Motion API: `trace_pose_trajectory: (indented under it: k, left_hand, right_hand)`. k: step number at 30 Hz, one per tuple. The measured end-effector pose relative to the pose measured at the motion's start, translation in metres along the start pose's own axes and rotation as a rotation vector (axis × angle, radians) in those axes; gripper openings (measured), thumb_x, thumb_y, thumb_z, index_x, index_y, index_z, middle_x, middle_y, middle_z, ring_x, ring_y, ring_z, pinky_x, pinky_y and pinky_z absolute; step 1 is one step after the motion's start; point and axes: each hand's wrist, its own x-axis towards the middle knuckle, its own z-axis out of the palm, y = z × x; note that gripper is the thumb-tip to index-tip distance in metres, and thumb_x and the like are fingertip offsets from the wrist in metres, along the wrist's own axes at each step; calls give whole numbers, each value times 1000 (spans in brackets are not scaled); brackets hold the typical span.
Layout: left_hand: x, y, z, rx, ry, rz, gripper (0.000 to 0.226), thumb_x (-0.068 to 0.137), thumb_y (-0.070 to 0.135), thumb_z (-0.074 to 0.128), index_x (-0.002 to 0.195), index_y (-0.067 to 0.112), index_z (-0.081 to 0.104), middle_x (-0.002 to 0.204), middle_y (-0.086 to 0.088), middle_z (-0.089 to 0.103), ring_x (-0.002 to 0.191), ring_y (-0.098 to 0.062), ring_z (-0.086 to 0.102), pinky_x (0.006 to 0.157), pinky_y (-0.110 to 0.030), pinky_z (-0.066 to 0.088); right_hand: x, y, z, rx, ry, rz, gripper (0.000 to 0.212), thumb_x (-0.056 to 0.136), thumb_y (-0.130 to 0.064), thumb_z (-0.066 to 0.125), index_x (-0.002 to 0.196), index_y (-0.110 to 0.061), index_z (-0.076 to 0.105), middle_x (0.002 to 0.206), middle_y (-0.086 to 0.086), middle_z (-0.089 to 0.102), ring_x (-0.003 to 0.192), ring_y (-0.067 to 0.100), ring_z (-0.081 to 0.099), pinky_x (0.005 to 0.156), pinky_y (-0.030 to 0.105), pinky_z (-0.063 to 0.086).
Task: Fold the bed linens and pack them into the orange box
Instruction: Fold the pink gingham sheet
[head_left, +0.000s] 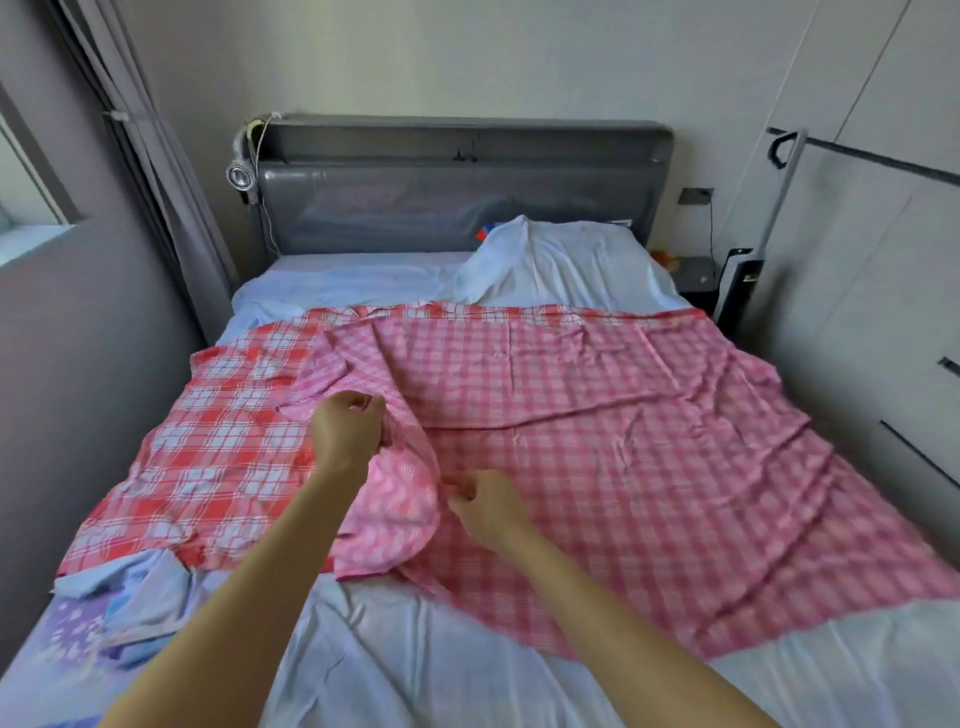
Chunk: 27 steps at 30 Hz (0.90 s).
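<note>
Covering the bed (415, 649) lies a checked sheet (597, 415).

Person, own-view; two limbs showing, both on the near side of the pink checked sheet (597, 426)
Left forearm (244, 597): bare along its whole visible length, slender, narrowing to a bare wrist
Left hand (345, 431): bare, knuckles showing; over the sheet's left part
Right forearm (623, 634): bare likewise, outline slightly blurred
Right hand (485, 512): bare; over the sheet's middle, towards its near edge
</note>
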Motion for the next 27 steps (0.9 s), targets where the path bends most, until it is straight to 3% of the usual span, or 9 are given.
trace_pose_trajectory:
  k: [2,5,7,10,12,15,19,23,27]
  left_hand:
    - [-18,11,29,25,27,3,20,83,1,55,63,0,58,45,-3,52,54,-24,52,54,-31,46]
    - [-36,16,55,90,59,3,14,83,0,53,73,-3,62,61,-14,55,62,-24,53,57,-35,45]
    - [-43,15,72,128,68,11,19,84,1,54,66,0,60,58,-12,53,62,-24,52,57,-36,43]
    - [-45,12,96,170,75,0,18,85,1,54,71,3,64,61,-13,56,65,-25,53,59,-36,44]
    - [-44,9,112,216,62,4,18,86,1,53,74,4,67,67,-15,59,67,-26,57,60,-33,47]
    - [-34,2,137,268,52,9,24,86,11,56,63,7,65,64,-18,63,69,-30,65,67,-39,55]
    - [-25,-6,172,407,24,81,30,88,14,54,60,5,61,53,-14,52,60,-26,53,57,-30,41]
    - [-38,0,224,492,38,189,23,88,7,50,72,-3,62,68,-27,57,66,-37,55,60,-38,38]
    - [-72,27,301,526,45,318,22,87,1,41,67,1,51,64,-22,46,62,-30,41,59,-37,31]
  right_hand:
    - [-14,27,-40,-19,-60,66,27,89,-13,53,109,-14,71,107,-1,70,97,15,65,87,25,50]
    - [-33,65,-91,-4,-62,137,22,92,-10,50,90,-17,72,86,-5,69,81,21,68,81,39,56]
    - [-42,91,-123,-2,-28,161,23,93,-11,51,82,-20,69,80,-3,70,78,24,69,77,40,57]
    - [-54,127,-160,32,44,217,18,95,-15,52,97,-13,70,80,-1,71,77,20,70,77,36,58]
    - [-68,150,-180,66,97,271,17,95,-15,53,96,-13,70,79,-1,71,75,16,70,74,30,58]
    - [-87,187,-206,120,183,354,17,95,-14,53,88,-15,69,77,0,71,70,12,68,69,26,56]
    - [-108,238,-235,197,289,468,22,94,-14,54,77,-22,65,75,2,71,71,16,69,69,32,57]
    - [-126,290,-269,262,336,554,20,94,-12,53,80,-15,66,77,7,71,65,13,65,59,20,51]
    - [-141,355,-312,310,385,628,16,93,-10,54,83,-9,67,73,7,67,61,12,61,54,15,47]
